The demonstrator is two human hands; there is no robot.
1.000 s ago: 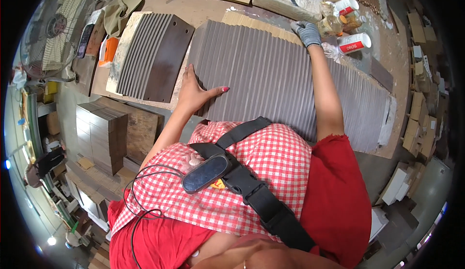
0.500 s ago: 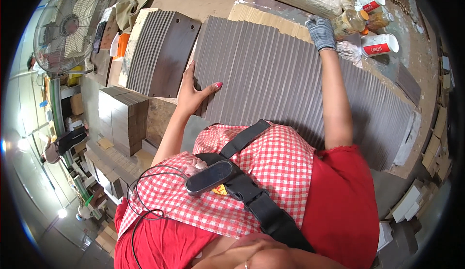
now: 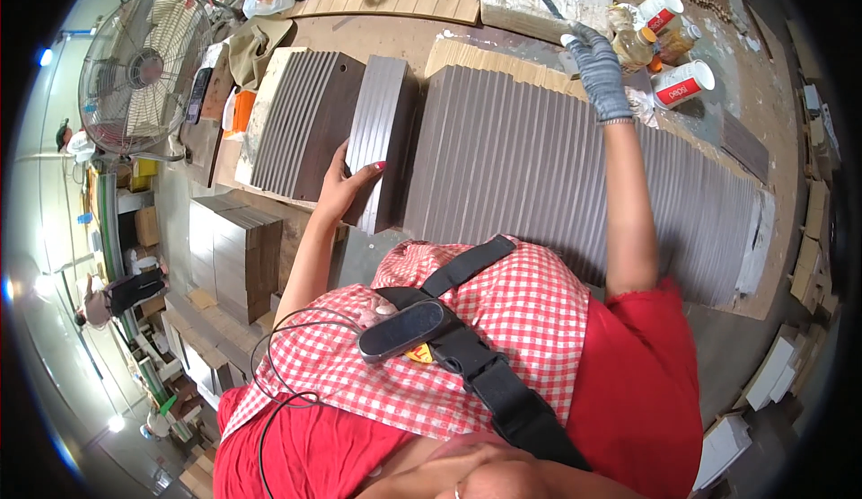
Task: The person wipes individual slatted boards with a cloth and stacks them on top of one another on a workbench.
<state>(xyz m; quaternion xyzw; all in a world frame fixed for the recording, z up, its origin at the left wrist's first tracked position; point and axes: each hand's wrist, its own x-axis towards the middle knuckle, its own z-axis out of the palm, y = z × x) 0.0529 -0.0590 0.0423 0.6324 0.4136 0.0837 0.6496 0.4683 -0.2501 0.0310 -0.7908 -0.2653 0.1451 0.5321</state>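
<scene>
My bare left hand (image 3: 339, 186) is closed around the near part of a small stack of dark wood-grain boards (image 3: 381, 122), thumb on one side. This stack stands on edge, tilted, apart from the long row of similar boards (image 3: 512, 149) to its right. To its left is another group of boards (image 3: 301, 122), whose end board has a round hole. My right hand (image 3: 600, 72), in a grey knit glove, hovers over the far edge of the long row near the bottles. Its fingers are stretched out, and nothing shows in them.
Bottles (image 3: 636, 48) and paper cups (image 3: 684, 84) crowd the far right, beside a whitish block (image 3: 539, 3). A fan (image 3: 144, 68) stands at the far left, near an orange container (image 3: 239, 111). Stacked boards (image 3: 235, 247) sit below left. Another person (image 3: 126, 291) is in the background.
My left hand has closed on a small stack of boards and drawn it leftward off the long row, leaving a gap. My right hand stays near the far edge. The view has shifted slightly.
</scene>
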